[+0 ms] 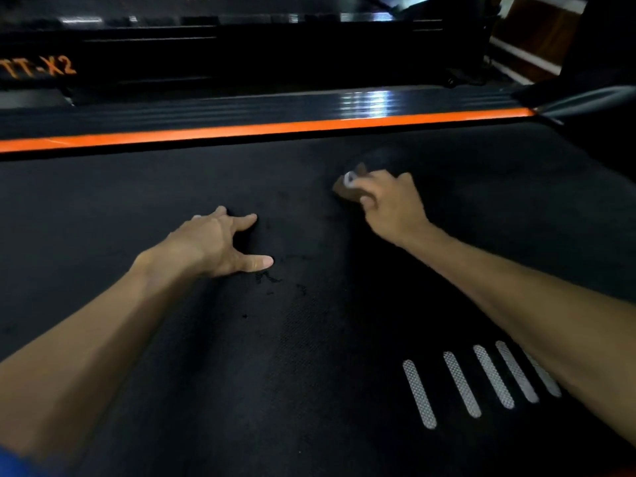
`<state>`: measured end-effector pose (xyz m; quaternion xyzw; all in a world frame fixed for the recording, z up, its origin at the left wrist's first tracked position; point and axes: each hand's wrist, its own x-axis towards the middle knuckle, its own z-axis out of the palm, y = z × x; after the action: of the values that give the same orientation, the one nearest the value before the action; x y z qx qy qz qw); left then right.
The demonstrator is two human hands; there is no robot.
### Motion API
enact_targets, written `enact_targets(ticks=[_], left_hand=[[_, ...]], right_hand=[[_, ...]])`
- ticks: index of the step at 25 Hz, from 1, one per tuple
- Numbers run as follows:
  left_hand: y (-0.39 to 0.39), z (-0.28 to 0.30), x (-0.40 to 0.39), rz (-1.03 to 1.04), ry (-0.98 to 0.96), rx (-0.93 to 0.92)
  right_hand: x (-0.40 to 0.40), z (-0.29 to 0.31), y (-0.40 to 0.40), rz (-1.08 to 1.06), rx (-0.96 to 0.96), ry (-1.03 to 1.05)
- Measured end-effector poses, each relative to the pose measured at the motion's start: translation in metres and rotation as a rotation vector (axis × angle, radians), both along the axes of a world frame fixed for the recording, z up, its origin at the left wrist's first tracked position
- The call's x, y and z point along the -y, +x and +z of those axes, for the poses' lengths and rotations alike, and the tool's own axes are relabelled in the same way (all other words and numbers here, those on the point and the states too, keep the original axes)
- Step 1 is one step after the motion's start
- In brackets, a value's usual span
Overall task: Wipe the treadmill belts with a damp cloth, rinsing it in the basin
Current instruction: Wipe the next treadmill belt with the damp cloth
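Observation:
The black treadmill belt fills most of the view, with dark wet specks near its middle. My right hand grips a small brown cloth, bunched under the fingers and pressed onto the belt at centre right. My left hand rests on the belt to the left of it, fingers spread and thumb pointing right, holding nothing. The basin is not in view.
An orange stripe and a ribbed black side rail border the belt's far edge. Several grey textured bars mark the belt at lower right. Another treadmill frame with orange lettering stands behind.

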<state>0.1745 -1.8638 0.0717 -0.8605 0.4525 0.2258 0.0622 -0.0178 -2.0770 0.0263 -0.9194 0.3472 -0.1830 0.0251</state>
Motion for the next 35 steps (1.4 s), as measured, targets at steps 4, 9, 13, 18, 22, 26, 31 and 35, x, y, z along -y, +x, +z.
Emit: enact_targets(ticks=[4, 9, 13, 18, 22, 26, 31, 35], left_hand=[[0.013, 0.019, 0.008, -0.035, -0.008, -0.005], [0.033, 0.021, 0.007, -0.075, -0.031, 0.034], [0.037, 0.021, 0.016, -0.066, 0.012, 0.01], [0.038, 0.027, 0.025, -0.087, 0.042, 0.031], [0.038, 0.029, 0.028, -0.105, 0.074, 0.0], [0.036, 0.03, 0.026, -0.124, 0.093, -0.06], [0.038, 0.035, 0.027, -0.102, 0.107, -0.072], [0.036, 0.033, 0.024, -0.138, 0.114, -0.042]], right_hand=[[-0.128, 0.002, -0.018, 0.644, -0.015, 0.098], [-0.056, 0.0, 0.008, 0.581, -0.006, -0.068], [0.028, -0.003, 0.036, -0.006, 0.12, 0.112], [-0.095, 0.0, 0.019, 0.475, 0.01, 0.153], [-0.122, 0.005, -0.014, 0.777, -0.056, 0.185], [0.011, -0.002, 0.024, 0.181, 0.113, 0.048], [-0.032, -0.002, 0.035, 0.144, 0.037, 0.061], [-0.096, 0.002, -0.011, 0.689, -0.064, 0.162]])
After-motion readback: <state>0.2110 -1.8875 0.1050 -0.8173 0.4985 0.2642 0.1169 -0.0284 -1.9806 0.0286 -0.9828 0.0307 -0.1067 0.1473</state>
